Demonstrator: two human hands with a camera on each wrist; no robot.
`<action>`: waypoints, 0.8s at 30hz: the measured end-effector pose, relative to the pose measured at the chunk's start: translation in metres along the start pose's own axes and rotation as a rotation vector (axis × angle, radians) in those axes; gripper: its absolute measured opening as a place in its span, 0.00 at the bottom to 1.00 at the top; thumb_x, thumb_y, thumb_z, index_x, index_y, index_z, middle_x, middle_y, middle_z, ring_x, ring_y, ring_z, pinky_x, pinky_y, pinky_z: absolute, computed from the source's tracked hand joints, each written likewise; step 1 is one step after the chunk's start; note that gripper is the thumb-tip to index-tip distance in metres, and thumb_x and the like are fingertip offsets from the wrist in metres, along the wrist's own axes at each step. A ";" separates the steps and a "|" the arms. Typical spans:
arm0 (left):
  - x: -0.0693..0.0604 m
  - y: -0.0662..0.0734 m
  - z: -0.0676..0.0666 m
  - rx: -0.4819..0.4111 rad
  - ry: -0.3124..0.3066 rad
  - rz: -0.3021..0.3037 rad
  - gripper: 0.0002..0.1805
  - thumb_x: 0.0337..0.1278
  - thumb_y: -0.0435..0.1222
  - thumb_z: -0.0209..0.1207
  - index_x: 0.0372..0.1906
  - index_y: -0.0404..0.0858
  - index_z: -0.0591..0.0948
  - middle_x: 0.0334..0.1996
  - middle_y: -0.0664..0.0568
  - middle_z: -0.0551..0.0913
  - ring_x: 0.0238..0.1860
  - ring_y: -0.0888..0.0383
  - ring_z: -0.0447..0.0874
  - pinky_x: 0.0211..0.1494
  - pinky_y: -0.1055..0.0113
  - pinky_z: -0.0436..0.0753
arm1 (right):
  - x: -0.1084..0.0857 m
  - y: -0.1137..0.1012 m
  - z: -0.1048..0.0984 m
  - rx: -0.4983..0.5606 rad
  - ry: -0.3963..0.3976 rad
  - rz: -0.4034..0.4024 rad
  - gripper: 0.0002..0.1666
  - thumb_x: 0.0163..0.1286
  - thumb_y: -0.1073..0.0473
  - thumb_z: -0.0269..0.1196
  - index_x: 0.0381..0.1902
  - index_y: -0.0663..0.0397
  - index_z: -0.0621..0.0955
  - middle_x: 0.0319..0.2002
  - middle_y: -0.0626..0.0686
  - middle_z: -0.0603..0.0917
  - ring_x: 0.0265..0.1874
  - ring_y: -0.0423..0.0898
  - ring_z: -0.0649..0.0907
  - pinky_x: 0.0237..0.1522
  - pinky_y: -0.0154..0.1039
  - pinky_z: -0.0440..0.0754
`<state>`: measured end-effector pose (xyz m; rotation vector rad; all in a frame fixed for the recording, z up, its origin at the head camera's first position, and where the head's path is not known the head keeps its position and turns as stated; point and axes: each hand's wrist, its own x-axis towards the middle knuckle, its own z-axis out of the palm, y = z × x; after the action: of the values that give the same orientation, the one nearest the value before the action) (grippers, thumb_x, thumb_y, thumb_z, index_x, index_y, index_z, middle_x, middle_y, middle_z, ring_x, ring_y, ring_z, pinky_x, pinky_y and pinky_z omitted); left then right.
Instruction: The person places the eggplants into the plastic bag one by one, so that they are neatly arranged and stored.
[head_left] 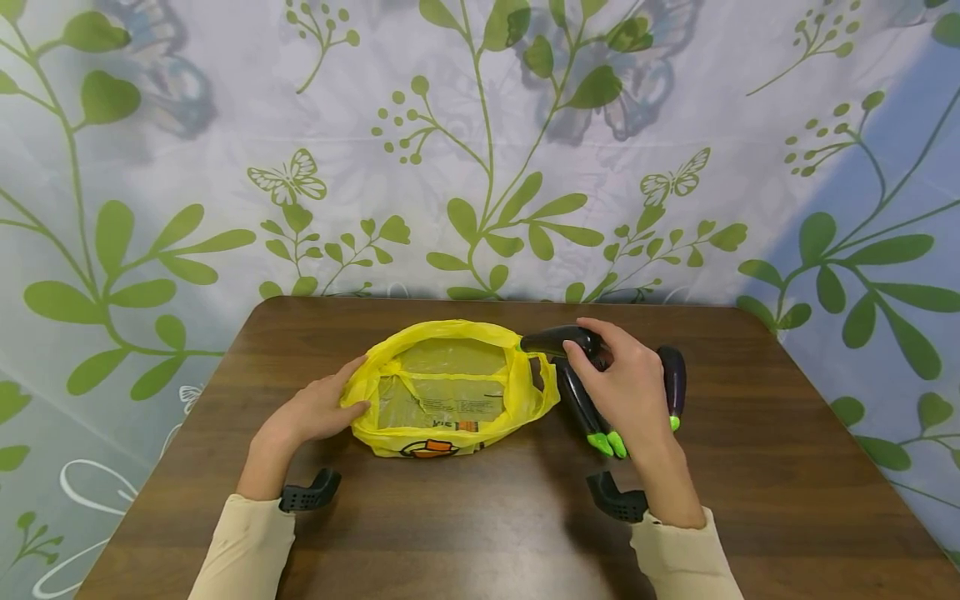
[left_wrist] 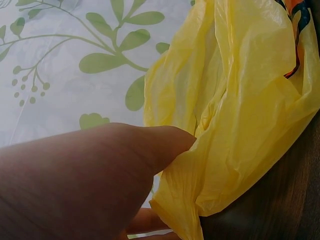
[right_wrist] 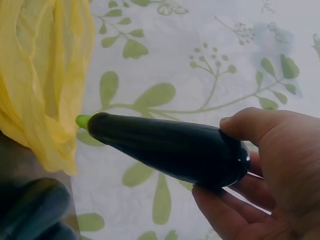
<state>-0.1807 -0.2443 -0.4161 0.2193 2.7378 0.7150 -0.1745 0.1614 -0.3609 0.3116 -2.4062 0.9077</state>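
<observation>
A yellow plastic bag (head_left: 450, 440) stands with its mouth spread wide on the table. My left hand (head_left: 318, 408) pinches its left rim; in the left wrist view the thumb of that hand (left_wrist: 100, 170) lies against the yellow film (left_wrist: 240, 135). At the bag's right side, my right hand (head_left: 626, 383) grips a dark eggplant (head_left: 555, 340) by its thick end. The right wrist view shows that eggplant (right_wrist: 165, 147) held between thumb and fingers of the hand (right_wrist: 280, 165), its green stem end pointing at the bag (right_wrist: 45, 90).
More dark eggplants with green ends (head_left: 577, 400) lie beneath and beside my right hand, one of them (head_left: 673, 379) farther right. The brown wooden table (head_left: 480, 533) ends at its back edge before a leaf-patterned cloth (head_left: 337, 200).
</observation>
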 end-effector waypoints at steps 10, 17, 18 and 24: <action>0.000 0.000 0.000 -0.003 0.006 0.013 0.44 0.73 0.48 0.57 0.84 0.41 0.50 0.75 0.26 0.63 0.69 0.25 0.68 0.66 0.32 0.72 | -0.001 -0.005 0.021 0.046 -0.022 -0.012 0.24 0.68 0.55 0.73 0.59 0.57 0.84 0.53 0.59 0.88 0.44 0.56 0.90 0.44 0.53 0.89; 0.000 -0.001 0.001 -0.005 0.006 0.013 0.44 0.73 0.49 0.57 0.84 0.41 0.50 0.74 0.26 0.64 0.70 0.25 0.68 0.66 0.32 0.71 | -0.003 -0.010 0.034 0.082 -0.038 -0.024 0.24 0.68 0.54 0.73 0.59 0.55 0.84 0.54 0.58 0.88 0.43 0.55 0.91 0.43 0.52 0.89; 0.000 -0.001 0.001 -0.005 0.007 0.014 0.45 0.73 0.49 0.57 0.84 0.41 0.50 0.74 0.26 0.64 0.70 0.25 0.68 0.66 0.32 0.71 | -0.003 -0.011 0.036 0.089 -0.039 -0.027 0.24 0.68 0.54 0.73 0.59 0.55 0.84 0.54 0.57 0.88 0.43 0.54 0.91 0.43 0.52 0.89; -0.001 -0.001 0.001 -0.004 0.010 0.014 0.44 0.73 0.48 0.58 0.84 0.41 0.50 0.73 0.26 0.65 0.69 0.26 0.70 0.66 0.33 0.72 | -0.005 -0.017 0.048 0.111 -0.042 -0.053 0.24 0.67 0.55 0.74 0.58 0.56 0.85 0.53 0.56 0.88 0.44 0.54 0.90 0.44 0.52 0.89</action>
<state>-0.1796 -0.2445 -0.4172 0.2348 2.7469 0.7267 -0.1834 0.1169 -0.3845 0.4380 -2.3778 1.0226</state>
